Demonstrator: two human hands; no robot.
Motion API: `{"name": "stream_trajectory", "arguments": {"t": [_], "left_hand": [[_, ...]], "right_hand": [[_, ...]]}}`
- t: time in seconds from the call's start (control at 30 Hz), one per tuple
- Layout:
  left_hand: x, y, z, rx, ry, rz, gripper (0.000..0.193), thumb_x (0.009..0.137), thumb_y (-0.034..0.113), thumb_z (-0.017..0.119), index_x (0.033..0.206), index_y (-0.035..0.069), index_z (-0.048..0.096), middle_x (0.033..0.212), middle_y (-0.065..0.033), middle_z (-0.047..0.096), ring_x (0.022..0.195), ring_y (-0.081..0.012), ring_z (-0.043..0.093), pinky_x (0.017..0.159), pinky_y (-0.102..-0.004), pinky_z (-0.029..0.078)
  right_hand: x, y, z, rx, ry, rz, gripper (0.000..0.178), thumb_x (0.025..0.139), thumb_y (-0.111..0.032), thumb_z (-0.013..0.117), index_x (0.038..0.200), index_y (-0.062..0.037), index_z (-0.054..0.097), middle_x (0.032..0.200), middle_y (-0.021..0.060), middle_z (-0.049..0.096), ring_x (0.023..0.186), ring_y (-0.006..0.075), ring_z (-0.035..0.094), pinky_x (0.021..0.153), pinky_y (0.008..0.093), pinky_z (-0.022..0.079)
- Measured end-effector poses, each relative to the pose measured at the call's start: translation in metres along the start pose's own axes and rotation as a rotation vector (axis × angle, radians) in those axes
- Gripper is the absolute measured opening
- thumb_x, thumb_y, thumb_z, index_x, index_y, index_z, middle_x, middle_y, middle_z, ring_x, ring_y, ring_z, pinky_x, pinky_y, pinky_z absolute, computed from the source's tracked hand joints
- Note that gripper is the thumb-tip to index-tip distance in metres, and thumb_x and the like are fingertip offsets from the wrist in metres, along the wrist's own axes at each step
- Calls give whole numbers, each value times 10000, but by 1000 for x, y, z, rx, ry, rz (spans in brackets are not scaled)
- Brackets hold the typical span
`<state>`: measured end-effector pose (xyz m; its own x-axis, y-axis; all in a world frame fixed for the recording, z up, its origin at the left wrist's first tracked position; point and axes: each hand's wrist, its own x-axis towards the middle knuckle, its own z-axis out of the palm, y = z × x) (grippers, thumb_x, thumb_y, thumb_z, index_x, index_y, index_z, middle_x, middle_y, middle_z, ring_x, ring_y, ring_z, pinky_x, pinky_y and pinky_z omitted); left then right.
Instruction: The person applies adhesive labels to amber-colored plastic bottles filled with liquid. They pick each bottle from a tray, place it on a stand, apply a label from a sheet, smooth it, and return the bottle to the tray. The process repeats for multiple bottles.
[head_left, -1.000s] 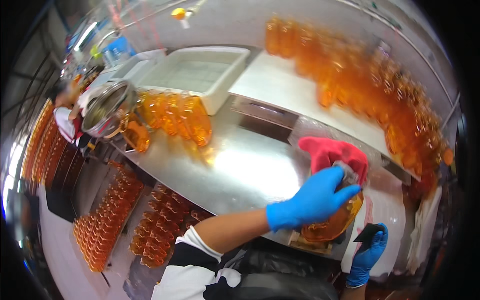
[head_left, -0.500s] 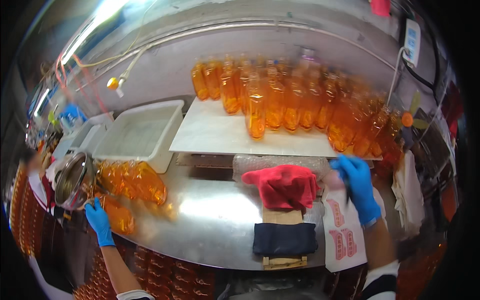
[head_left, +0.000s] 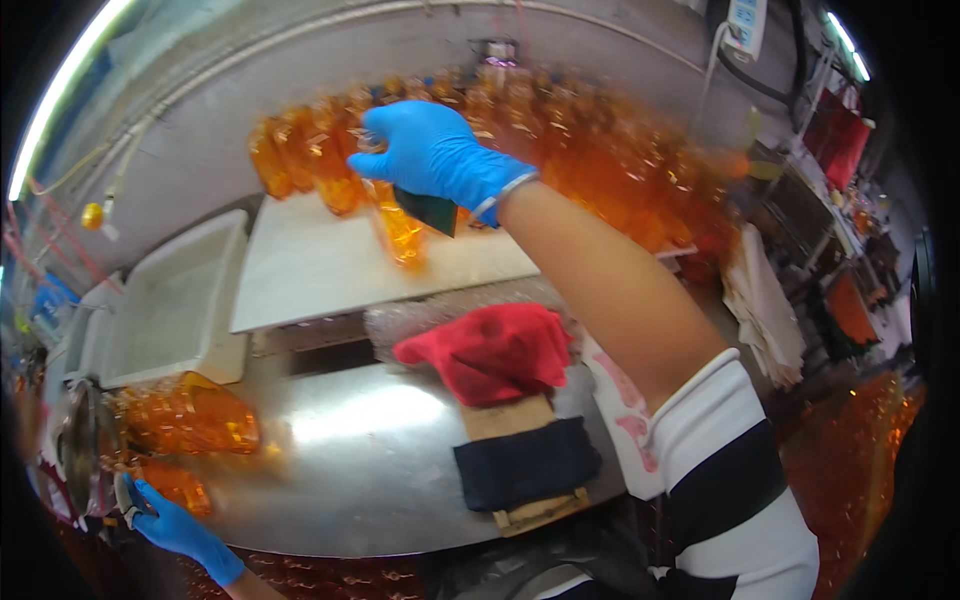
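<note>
My right hand (head_left: 425, 150), in a blue glove, reaches over the white board to the front amber bottle (head_left: 400, 235). Thumb and forefinger are apart at the bottle's upper part, which the hand hides. A dark green flat piece (head_left: 428, 212) sticks out below the palm, seemingly held by the other fingers. At the lower left my left hand (head_left: 175, 525), also gloved in blue, has its fingers round a small pale grey object (head_left: 127, 497). Beside it lie amber bottles (head_left: 185, 415) on the metal table, near a metal pot (head_left: 82, 440).
Many amber bottles (head_left: 600, 170) stand on the white board (head_left: 300, 270). A white tub (head_left: 175, 300) is left of it. On the metal table (head_left: 350, 490) are a red cloth (head_left: 490, 355) and a dark folded cloth (head_left: 525, 463) on a wooden block. Printed sheet (head_left: 625, 440) at right.
My right hand has moved from beside the printed sheet up and left to the front bottle. My left hand remains by the lying bottles and pot. The whole view has shifted to the right.
</note>
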<state>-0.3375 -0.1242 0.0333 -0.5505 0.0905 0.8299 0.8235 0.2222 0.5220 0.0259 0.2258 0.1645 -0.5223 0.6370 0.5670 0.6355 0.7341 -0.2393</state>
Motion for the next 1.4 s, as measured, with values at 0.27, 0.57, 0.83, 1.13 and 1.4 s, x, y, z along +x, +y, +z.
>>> {"name": "stream_trajectory", "arguments": {"t": [0.27,0.57,0.83,1.13,1.4], "left_hand": [[-96,251,71,-1153,-1142,-262,801,669,178,750,1323,-7,325,1279,-129,455,1167,-246,457,1008,-362,337],[-217,278,59,-1002,-1446,-911,462,819,128,585,1229,18,403,1110,-125,530,972,-221,566,830,-329,487],[-222,277,75,-831,-1288,-742,405,849,207,570,1193,36,442,1015,-96,573,844,-213,611,696,-316,515],[-221,270,76,-811,-1393,-781,359,888,273,526,1126,20,436,959,-159,605,770,-240,636,681,-329,519],[-227,263,80,-947,-1424,-957,399,886,240,561,1147,-25,419,1075,-140,543,929,-204,578,786,-328,505]], "right_hand": [[-113,-17,-98,761,-268,-125,260,755,-303,676,760,-44,647,711,96,627,636,155,594,604,295,478],[-406,56,-98,48,-165,331,450,768,-123,578,1211,-195,544,1113,64,604,877,228,619,760,332,497],[-531,1,-114,-464,-401,875,414,776,-105,561,1188,-97,533,991,128,611,731,265,604,592,338,485],[-557,-1,-110,806,522,1712,178,778,-165,679,805,7,640,712,9,585,670,86,519,626,239,429],[-465,-38,-125,296,64,859,117,758,-59,667,870,-30,683,800,57,662,658,104,573,580,262,452]]}}
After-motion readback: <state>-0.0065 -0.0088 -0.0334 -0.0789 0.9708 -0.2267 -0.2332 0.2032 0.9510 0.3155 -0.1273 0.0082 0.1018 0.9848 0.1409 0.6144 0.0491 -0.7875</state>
